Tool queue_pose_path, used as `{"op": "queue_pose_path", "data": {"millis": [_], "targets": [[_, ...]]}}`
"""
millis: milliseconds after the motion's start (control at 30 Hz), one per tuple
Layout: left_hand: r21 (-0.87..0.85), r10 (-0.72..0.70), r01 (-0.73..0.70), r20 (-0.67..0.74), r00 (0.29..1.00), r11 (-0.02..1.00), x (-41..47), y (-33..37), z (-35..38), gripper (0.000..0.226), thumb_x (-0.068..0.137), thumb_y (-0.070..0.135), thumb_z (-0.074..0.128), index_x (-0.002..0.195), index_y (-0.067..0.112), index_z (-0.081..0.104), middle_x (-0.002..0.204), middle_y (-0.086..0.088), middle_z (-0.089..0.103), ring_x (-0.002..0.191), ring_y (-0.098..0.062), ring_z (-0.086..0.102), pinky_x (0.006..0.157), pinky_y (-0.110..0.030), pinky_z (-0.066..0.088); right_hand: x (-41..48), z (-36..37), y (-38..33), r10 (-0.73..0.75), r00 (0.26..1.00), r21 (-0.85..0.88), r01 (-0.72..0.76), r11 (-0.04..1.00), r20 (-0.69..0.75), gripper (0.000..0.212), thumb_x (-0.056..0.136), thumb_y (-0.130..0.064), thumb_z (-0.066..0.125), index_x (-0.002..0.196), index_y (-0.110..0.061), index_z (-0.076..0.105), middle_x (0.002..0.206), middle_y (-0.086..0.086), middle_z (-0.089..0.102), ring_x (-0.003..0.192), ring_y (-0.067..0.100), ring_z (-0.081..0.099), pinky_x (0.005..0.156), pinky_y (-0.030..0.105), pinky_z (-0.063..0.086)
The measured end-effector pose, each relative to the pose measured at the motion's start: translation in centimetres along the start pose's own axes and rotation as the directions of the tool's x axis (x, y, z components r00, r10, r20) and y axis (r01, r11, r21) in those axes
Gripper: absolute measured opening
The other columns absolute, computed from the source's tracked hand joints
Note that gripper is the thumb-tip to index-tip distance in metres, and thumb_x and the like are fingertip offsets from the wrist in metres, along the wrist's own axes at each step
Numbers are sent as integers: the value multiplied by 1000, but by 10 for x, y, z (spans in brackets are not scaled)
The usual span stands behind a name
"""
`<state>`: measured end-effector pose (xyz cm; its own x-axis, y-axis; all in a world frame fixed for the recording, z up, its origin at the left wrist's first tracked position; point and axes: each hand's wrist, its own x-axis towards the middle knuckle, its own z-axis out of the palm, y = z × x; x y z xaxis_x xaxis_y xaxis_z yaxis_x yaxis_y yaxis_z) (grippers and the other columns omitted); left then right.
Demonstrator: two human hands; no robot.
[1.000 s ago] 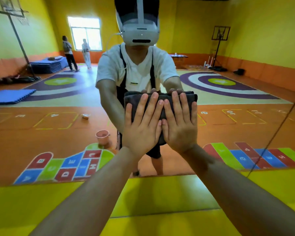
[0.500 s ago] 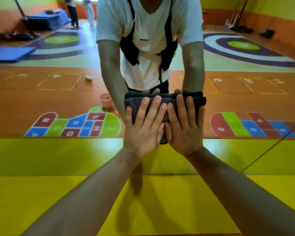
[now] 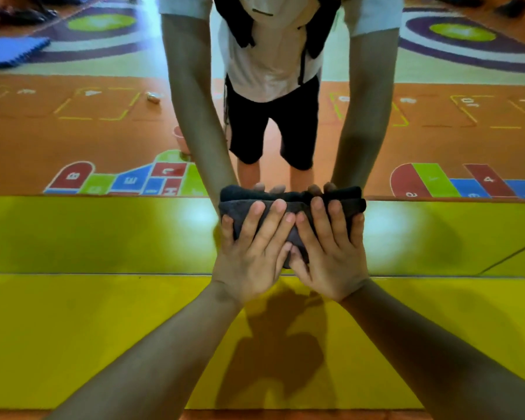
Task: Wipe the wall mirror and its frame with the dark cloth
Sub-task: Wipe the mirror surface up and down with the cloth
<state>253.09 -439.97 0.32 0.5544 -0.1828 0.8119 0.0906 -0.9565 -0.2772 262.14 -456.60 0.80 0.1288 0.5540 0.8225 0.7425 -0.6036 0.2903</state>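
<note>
The dark cloth (image 3: 296, 204) is folded into a thick pad and pressed against the wall at the lower edge of the mirror (image 3: 103, 131). My left hand (image 3: 253, 253) and my right hand (image 3: 331, 256) lie side by side, flat on the cloth with fingers spread, covering most of it. The cloth straddles the line where the glass meets the glossy yellow wall panel (image 3: 103, 234). The mirror shows my own reflection in a white shirt and black shorts, with reflected fingertips meeting the cloth.
A second, matte yellow panel (image 3: 73, 328) runs below, down to a strip of orange floor (image 3: 315, 415). The mirror reflects a painted orange play floor, a pink cup (image 3: 179, 136) and a blue mat (image 3: 9, 51).
Both hands have slid the cloth straight down the mirror, from chest height of the reflection to the glass's lower edge. My view has tilted down with them.
</note>
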Motion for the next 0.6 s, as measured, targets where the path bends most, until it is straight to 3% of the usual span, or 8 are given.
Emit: {"op": "queue_pose_path", "data": {"millis": [200, 333, 500, 600], "targets": [[-39, 70, -66, 102, 992, 997, -65, 7, 21, 90, 101, 47, 59, 165, 10, 9, 173, -11, -4, 160, -33, -6, 126, -59, -4, -56, 19, -6, -107, 988, 4, 107, 994, 109, 94, 91, -55, 62, 164, -15, 20, 173, 8, 4, 160, 24, 4, 128, 48, 0], [-33, 121, -117, 139, 983, 993, -83, 7, 30, 88, 102, 45, 56, 165, 10, 6, 173, -12, -6, 159, -34, -8, 126, -61, -3, -79, 28, -6, -169, 971, -105, 188, 976, 167, 88, 101, -55, 55, 165, -14, 12, 173, 11, -1, 160, 27, -1, 127, 49, 3], [-56, 84, -77, 146, 986, 995, -74, 26, 35, 87, 103, 44, 49, 164, 8, -2, 171, -16, -14, 157, -39, -15, 122, -67, -6, -85, 26, 4, -175, 976, -87, 187, 979, 127, 88, 98, -40, 66, 164, -12, 16, 173, 9, 5, 160, 24, 4, 129, 47, 4], [-59, 72, -64, 150, 986, 996, -63, 56, 43, 88, 104, 46, 47, 164, 7, -3, 171, -18, -16, 156, -42, -17, 120, -69, -7, -99, 17, 30, -180, 976, -81, 190, 978, 120, 77, 102, -29, 59, 164, -12, 17, 173, 9, 4, 160, 24, 4, 129, 46, 3]]}}
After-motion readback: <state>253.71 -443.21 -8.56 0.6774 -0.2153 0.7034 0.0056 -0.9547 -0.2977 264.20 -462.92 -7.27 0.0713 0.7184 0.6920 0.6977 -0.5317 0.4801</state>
